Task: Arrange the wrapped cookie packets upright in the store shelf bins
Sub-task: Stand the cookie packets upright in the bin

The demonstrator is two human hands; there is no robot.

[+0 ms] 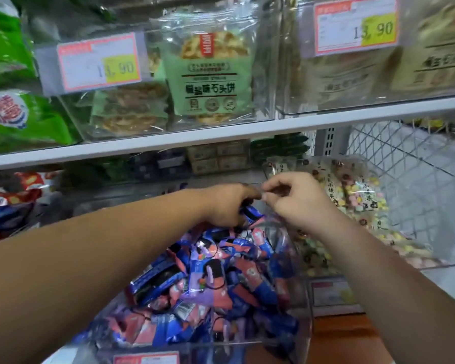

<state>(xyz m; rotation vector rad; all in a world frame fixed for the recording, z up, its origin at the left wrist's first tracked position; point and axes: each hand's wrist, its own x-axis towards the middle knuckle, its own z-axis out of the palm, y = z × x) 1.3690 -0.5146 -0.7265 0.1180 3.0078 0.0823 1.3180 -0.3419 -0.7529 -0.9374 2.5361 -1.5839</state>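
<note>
Starting at ten o'clock of the view: green snack bags (16,119) on the upper shelf, and under them at nine o'clock red-and-blue bags (8,203) lying down. Coming in from eight o'clock, the left hand (229,206), knuckles up, fingers curled down and grasping among the cookie packets (213,279) at the far end of the clear bin (306,298), a blue wrapper showing just under the fingertips. Filling that bin from centre to six o'clock, the packets themselves: blue, purple and coral, heaped loose, lying flat or slanted every way, none plainly standing on end. At twelve o'clock, above the white shelf board (221,132), a green stone-cake packet (210,74) standing upright. Just beside the left hand at its three o'clock, the right hand (297,200), clenched small, thumb and forefinger pinching what looks like the top edge of the bin's clear wall; too glassy to be sure. Beyond it at two o'clock, a neighbouring bin holding pastel sweet bags (352,195), then wire mesh (405,164). Reads as the opening step: taking hold of packets at the back, no upright row begun yet. Calls next for lifting the grasped packet free, turning it on end and seating it against the far wall, then backing it with more at once, since slick wrappers would likely slide flat; right hand best kept steadying the bin.
</note>
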